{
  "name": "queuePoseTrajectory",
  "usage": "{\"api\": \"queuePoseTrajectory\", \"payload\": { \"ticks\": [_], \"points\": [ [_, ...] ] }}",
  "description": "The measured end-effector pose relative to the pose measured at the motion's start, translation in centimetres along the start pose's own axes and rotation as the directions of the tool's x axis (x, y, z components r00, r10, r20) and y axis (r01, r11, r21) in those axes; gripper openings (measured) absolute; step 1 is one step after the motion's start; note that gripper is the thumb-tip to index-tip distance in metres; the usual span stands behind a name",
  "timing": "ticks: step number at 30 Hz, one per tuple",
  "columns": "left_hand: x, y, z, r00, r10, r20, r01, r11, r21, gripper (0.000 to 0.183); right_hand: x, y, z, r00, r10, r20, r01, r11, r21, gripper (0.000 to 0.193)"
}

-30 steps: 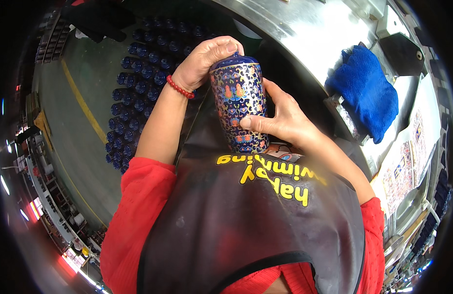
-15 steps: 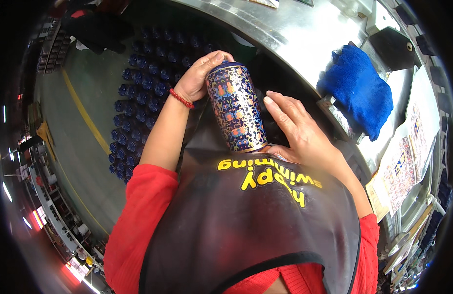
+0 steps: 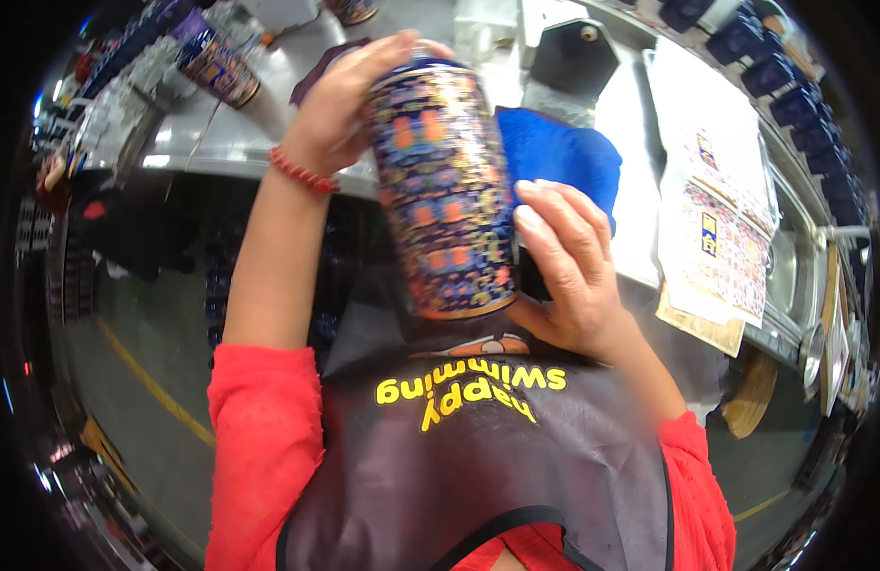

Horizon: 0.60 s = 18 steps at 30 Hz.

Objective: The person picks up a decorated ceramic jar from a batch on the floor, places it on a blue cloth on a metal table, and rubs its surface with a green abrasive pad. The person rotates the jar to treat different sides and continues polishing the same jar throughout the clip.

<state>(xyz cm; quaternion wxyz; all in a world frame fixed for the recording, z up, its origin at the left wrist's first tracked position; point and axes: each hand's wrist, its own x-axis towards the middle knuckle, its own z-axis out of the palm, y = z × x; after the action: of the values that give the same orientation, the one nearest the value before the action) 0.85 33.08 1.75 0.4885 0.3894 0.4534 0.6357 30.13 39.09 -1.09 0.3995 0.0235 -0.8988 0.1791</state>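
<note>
A dark blue bottle [image 3: 445, 190] with a dense multicoloured and gold pattern is held in front of my apron, tilted slightly, its base toward me. My left hand [image 3: 350, 109], a red bead bracelet at the wrist, is closed around its top end, which the fingers partly hide. Beside the lower right side is my right hand [image 3: 578, 271], fingers stretched out and thumb close to the base; whether the thumb touches it I cannot tell. Just beyond the right fingers lies a blue cloth [image 3: 564, 162] on the metal table [image 3: 207, 133]. The bottle looks smeared by motion.
Another patterned bottle [image 3: 218, 67] stands at the far left of the table. Behind the cloth is a dark angular plate [image 3: 575, 59]. Printed patterned sheets [image 3: 721, 228] lie at the right, near a metal basin [image 3: 792, 271]. Several dark blue items line the far right.
My view has swung so that more of the table shows and the floor bottles are mostly hidden. The held bottle is nearer the view and now beside the blue cloth. Both hands keep similar poses.
</note>
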Motion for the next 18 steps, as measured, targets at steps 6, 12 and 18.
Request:
{"api": "queuePoseTrajectory", "payload": {
  "ticks": [6, 12, 18],
  "points": [
    [11.0, -3.6, 7.1, 0.971, -0.223, 0.083, 0.225, 0.974, -0.015, 0.065, -2.2, 0.7, -3.4, 0.957, 0.27, -0.103, -0.288, 0.915, -0.284, 0.074],
    [15.0, -5.7, 7.9, 0.945, -0.324, 0.031, 0.325, 0.936, -0.132, 0.063, -2.0, 3.1, -3.2, 0.912, 0.377, -0.162, -0.41, 0.853, -0.324, 0.076],
    [16.2, -6.4, 7.7, 0.957, -0.286, -0.044, 0.283, 0.957, -0.066, 0.07, -1.1, 4.3, -2.0, 0.895, 0.423, -0.141, -0.446, 0.841, -0.306, 0.077]
  ]
}}
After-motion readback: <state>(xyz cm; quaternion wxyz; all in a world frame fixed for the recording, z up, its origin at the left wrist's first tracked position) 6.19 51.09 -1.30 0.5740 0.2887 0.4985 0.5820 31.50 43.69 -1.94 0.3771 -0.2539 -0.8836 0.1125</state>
